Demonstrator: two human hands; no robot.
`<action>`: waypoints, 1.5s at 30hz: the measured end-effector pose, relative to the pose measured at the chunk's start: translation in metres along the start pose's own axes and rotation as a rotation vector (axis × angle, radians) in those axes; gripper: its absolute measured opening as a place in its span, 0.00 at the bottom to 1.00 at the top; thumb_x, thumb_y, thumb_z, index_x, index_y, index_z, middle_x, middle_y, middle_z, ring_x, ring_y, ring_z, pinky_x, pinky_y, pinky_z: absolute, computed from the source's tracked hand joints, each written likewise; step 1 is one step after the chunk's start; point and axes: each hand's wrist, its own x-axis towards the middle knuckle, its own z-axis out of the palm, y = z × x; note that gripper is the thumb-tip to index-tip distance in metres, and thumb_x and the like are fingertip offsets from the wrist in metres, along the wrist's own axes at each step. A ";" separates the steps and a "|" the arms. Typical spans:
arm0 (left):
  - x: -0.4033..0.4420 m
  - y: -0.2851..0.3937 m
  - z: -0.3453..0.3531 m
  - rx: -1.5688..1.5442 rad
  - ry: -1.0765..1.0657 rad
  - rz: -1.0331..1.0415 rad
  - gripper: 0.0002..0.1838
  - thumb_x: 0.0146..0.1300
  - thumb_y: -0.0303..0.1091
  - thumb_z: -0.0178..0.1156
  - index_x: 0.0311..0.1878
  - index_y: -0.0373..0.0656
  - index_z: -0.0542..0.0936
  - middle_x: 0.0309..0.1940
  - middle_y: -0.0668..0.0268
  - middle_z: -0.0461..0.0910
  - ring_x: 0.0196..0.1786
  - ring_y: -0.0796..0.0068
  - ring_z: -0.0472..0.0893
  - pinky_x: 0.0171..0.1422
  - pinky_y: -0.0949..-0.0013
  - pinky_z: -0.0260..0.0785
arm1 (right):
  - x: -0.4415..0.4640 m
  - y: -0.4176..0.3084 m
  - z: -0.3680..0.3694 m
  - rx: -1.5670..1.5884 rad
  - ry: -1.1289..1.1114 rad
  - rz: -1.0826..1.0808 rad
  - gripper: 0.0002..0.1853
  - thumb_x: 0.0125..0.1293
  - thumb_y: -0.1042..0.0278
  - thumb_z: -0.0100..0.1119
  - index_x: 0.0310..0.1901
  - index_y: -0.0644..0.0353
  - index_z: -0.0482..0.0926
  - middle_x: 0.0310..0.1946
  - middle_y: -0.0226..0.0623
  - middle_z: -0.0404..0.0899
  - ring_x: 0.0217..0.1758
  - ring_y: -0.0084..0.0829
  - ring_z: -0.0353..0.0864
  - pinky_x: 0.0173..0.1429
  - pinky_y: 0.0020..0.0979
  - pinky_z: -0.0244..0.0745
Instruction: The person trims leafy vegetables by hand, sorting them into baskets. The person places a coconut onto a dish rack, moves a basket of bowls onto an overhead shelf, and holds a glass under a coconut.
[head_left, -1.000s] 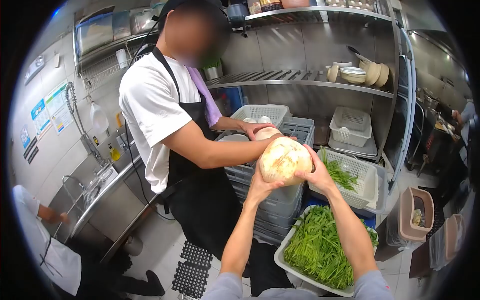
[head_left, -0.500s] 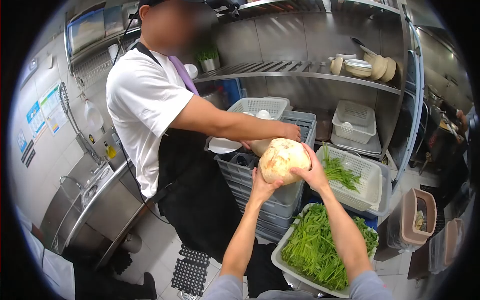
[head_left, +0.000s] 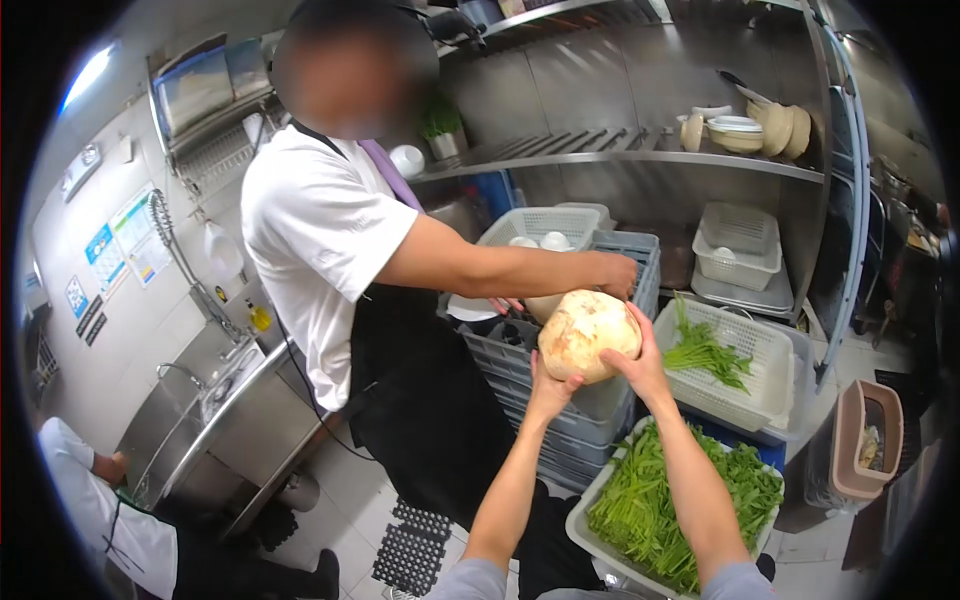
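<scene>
Both my hands hold a large, pale, round root vegetable point(head_left: 588, 335) with brownish patches; its exact kind I cannot make out. My left hand point(head_left: 553, 390) supports it from below on the left, thumb on the near side. My right hand point(head_left: 642, 365) wraps round its right side, thumb across the front. Just behind it, another pale rounded thing point(head_left: 543, 306) shows partly, near a co-worker's hand point(head_left: 615, 272). Below my forearms sits a white tub point(head_left: 578, 525) heaped with leafy green stalks point(head_left: 660, 500).
A co-worker in a black apron point(head_left: 415, 400) stands close at left, beside stacked grey crates point(head_left: 575, 425). A white basket point(head_left: 770, 345) with some greens is at right. A bin point(head_left: 868, 440) stands further right. Shelving with bowls point(head_left: 738, 133) is behind; a steel sink point(head_left: 240, 415) is at left.
The view has shifted, so the scene sits further right and slightly lower. My hands still hold the root vegetable. More of another person shows at the lower left.
</scene>
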 end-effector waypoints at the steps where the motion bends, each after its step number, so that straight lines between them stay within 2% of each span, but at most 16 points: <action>1: 0.000 0.002 -0.001 0.004 -0.003 0.000 0.59 0.47 0.85 0.55 0.67 0.40 0.70 0.64 0.56 0.73 0.75 0.58 0.61 0.81 0.47 0.25 | -0.001 0.000 0.000 -0.003 0.007 0.018 0.51 0.51 0.66 0.79 0.73 0.61 0.57 0.66 0.44 0.67 0.69 0.34 0.68 0.72 0.35 0.65; 8: 0.001 0.009 -0.008 0.064 -0.079 -0.027 0.56 0.50 0.84 0.53 0.67 0.42 0.72 0.63 0.57 0.75 0.76 0.59 0.61 0.81 0.49 0.25 | -0.003 -0.006 0.002 0.040 0.013 0.041 0.49 0.52 0.67 0.78 0.73 0.61 0.57 0.66 0.44 0.68 0.68 0.35 0.69 0.72 0.35 0.65; 11: 0.002 0.008 -0.007 0.069 -0.067 -0.012 0.56 0.50 0.84 0.52 0.67 0.42 0.72 0.64 0.57 0.74 0.76 0.58 0.60 0.81 0.48 0.25 | -0.004 -0.004 0.001 -0.003 0.029 0.019 0.49 0.53 0.66 0.78 0.73 0.61 0.57 0.66 0.44 0.68 0.69 0.35 0.69 0.72 0.35 0.64; 13: 0.000 0.006 -0.007 0.066 -0.052 -0.007 0.55 0.51 0.84 0.52 0.67 0.42 0.72 0.64 0.57 0.74 0.76 0.57 0.60 0.81 0.48 0.25 | -0.005 -0.003 0.001 0.007 0.016 0.021 0.51 0.54 0.61 0.78 0.74 0.63 0.55 0.69 0.46 0.65 0.71 0.37 0.65 0.74 0.36 0.62; 18: 0.002 0.002 -0.006 0.075 -0.055 -0.013 0.55 0.51 0.83 0.51 0.67 0.42 0.72 0.65 0.56 0.74 0.76 0.57 0.60 0.81 0.48 0.24 | -0.006 -0.003 0.003 0.025 0.032 0.051 0.50 0.55 0.61 0.77 0.74 0.62 0.55 0.68 0.46 0.65 0.71 0.37 0.65 0.74 0.36 0.62; 23: 0.001 0.005 -0.006 0.062 -0.066 -0.028 0.55 0.51 0.84 0.50 0.67 0.42 0.72 0.65 0.57 0.74 0.76 0.58 0.60 0.81 0.48 0.23 | -0.007 0.002 0.004 0.050 0.037 0.046 0.50 0.56 0.61 0.76 0.74 0.62 0.54 0.68 0.46 0.65 0.71 0.36 0.66 0.73 0.36 0.62; 25: 0.001 0.004 -0.006 0.062 -0.073 -0.032 0.55 0.51 0.84 0.50 0.67 0.42 0.71 0.65 0.57 0.74 0.76 0.58 0.60 0.81 0.48 0.23 | -0.006 0.007 0.005 0.037 0.082 0.017 0.50 0.54 0.58 0.78 0.73 0.62 0.56 0.67 0.46 0.67 0.68 0.35 0.69 0.71 0.35 0.65; 38: 0.004 0.000 -0.007 0.070 -0.115 -0.034 0.57 0.51 0.86 0.46 0.68 0.41 0.71 0.67 0.56 0.71 0.77 0.59 0.57 0.81 0.49 0.21 | -0.009 0.006 0.006 0.041 0.090 0.014 0.49 0.57 0.56 0.75 0.74 0.63 0.56 0.68 0.47 0.66 0.71 0.37 0.66 0.73 0.36 0.62; 40: 0.001 -0.002 -0.007 0.082 -0.118 -0.037 0.57 0.52 0.86 0.46 0.67 0.41 0.71 0.67 0.56 0.71 0.77 0.59 0.57 0.81 0.49 0.20 | -0.009 0.008 0.007 0.019 0.114 -0.002 0.50 0.55 0.55 0.76 0.73 0.63 0.57 0.66 0.48 0.68 0.68 0.37 0.70 0.71 0.36 0.65; 45: 0.001 -0.005 -0.008 0.105 -0.136 -0.044 0.56 0.54 0.85 0.43 0.67 0.42 0.72 0.67 0.55 0.71 0.77 0.58 0.57 0.81 0.49 0.20 | -0.010 0.006 0.008 0.035 0.118 0.000 0.49 0.56 0.56 0.76 0.73 0.63 0.57 0.66 0.48 0.69 0.67 0.37 0.71 0.70 0.35 0.66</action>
